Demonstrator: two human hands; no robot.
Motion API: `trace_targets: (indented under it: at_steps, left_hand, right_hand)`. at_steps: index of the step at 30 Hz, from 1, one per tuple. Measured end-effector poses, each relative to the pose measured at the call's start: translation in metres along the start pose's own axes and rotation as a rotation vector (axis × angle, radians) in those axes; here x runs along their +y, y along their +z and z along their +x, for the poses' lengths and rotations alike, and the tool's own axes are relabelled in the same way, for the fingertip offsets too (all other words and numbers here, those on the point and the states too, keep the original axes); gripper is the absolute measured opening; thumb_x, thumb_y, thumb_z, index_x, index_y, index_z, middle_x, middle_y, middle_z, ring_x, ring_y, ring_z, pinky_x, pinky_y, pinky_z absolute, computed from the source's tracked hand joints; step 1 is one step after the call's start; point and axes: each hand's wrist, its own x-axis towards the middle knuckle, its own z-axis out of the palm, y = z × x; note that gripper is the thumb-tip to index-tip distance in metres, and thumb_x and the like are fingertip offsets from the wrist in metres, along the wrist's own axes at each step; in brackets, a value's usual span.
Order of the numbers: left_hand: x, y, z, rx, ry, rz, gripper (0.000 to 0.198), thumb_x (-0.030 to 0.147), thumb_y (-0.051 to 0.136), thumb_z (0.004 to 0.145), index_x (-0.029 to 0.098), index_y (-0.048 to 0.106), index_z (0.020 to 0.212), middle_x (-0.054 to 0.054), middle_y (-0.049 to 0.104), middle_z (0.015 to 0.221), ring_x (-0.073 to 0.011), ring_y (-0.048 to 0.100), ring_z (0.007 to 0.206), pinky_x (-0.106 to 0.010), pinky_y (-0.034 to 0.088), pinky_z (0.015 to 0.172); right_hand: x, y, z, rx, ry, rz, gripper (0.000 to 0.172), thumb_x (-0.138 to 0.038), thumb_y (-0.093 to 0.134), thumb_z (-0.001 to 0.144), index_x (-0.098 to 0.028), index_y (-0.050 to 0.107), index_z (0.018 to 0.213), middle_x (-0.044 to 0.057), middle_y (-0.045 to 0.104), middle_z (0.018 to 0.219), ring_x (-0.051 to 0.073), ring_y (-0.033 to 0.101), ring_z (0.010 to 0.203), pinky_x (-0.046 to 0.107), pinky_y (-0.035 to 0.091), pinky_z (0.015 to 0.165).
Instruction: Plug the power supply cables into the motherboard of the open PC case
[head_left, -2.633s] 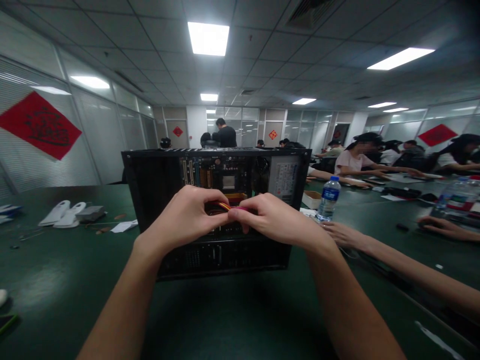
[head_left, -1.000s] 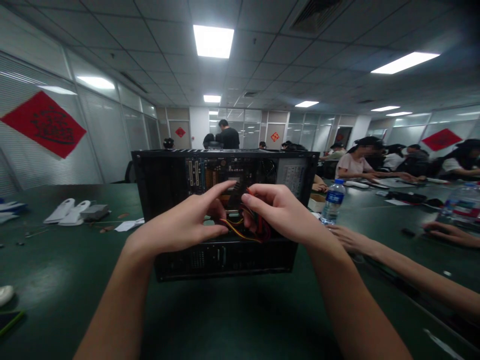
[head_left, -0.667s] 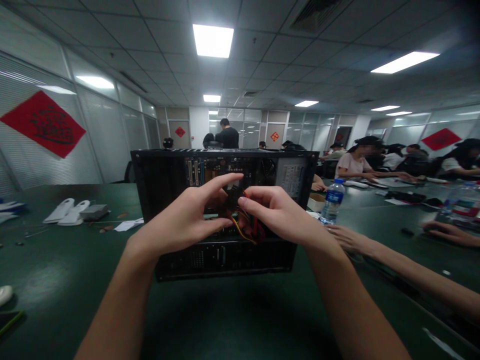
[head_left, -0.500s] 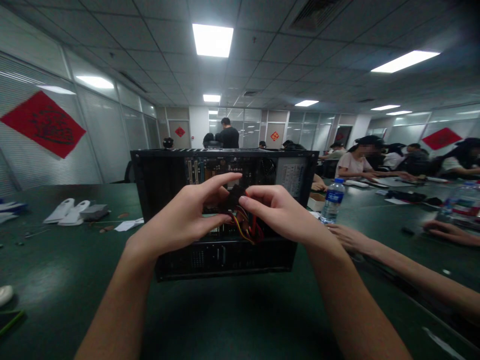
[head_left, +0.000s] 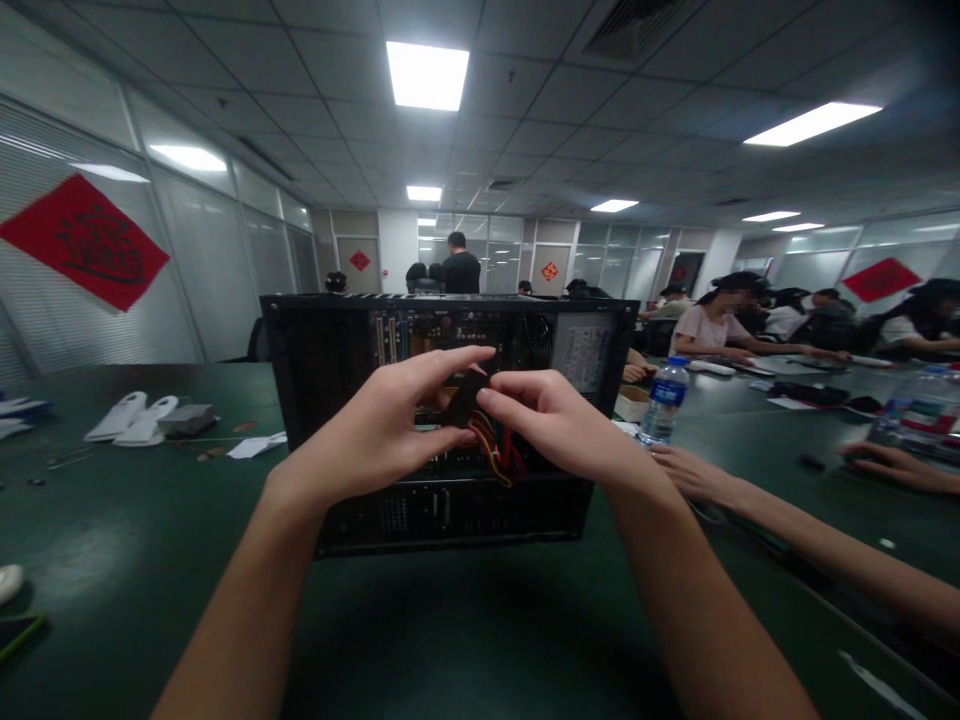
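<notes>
An opened computer case (head_left: 450, 540) stands on the table before me, its inside facing me, with circuit boards and a labelled power supply (head_left: 581, 350) showing. In front of it, a dark flat piece (head_left: 465, 398) is held up, with red, yellow and black wires (head_left: 496, 455) hanging below. My right hand (head_left: 559, 420) pinches the piece's right edge between thumb and fingers. Curved around its left side, my left hand (head_left: 382, 420) has its thumb at the lower edge, with the index finger stretched above; its inner fingertips are partly hidden. Whether the piece is a connector I cannot make out.
Right of the case stand a water bottle (head_left: 664, 400) and a small box (head_left: 631, 403). Another person's arm (head_left: 787, 515) reaches in from the right. White objects (head_left: 139, 420), a grey block (head_left: 187, 420) and paper (head_left: 257, 446) lie left. More people sit farther back.
The dark piece has turned between my hands, so more of its flat face shows. My left index finger reaches slightly farther right. The case stays in place.
</notes>
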Motion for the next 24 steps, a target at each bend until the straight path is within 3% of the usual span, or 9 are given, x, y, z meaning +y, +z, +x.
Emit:
trace_targets:
  at_steps: [8,15,24]
  left_hand:
    - [-0.008,0.004,0.002,-0.006,0.067,0.154,0.054,0.027,0.072,0.085,0.021,0.056,0.137,-0.01,0.066,0.128,-0.0248,0.063,0.116,-0.04,0.052,0.102]
    - [-0.01,0.006,0.003,-0.01,0.087,0.187,0.047,0.021,0.07,0.085,0.022,0.059,0.131,-0.009,0.063,0.129,-0.0243,0.062,0.117,-0.037,0.052,0.099]
    - [-0.012,0.006,0.003,-0.035,0.087,0.237,0.048,0.025,0.071,0.085,0.023,0.058,0.132,-0.009,0.063,0.127,-0.0239,0.063,0.114,-0.035,0.053,0.095]
  right_hand:
    - [-0.002,0.004,-0.001,-0.078,0.078,0.047,0.033,-0.048,0.058,0.093,-0.016,0.061,0.092,0.003,0.065,0.079,0.015,0.061,0.071,0.026,0.049,0.062]
    - [0.001,0.008,0.001,-0.106,0.067,0.059,0.028,-0.042,0.062,0.092,-0.015,0.06,0.085,0.002,0.065,0.076,0.015,0.062,0.072,0.026,0.049,0.065]
    - [-0.001,0.006,-0.002,-0.151,0.12,0.026,0.02,-0.035,0.063,0.09,-0.016,0.059,0.089,0.002,0.067,0.079,0.015,0.063,0.071,0.026,0.049,0.063]
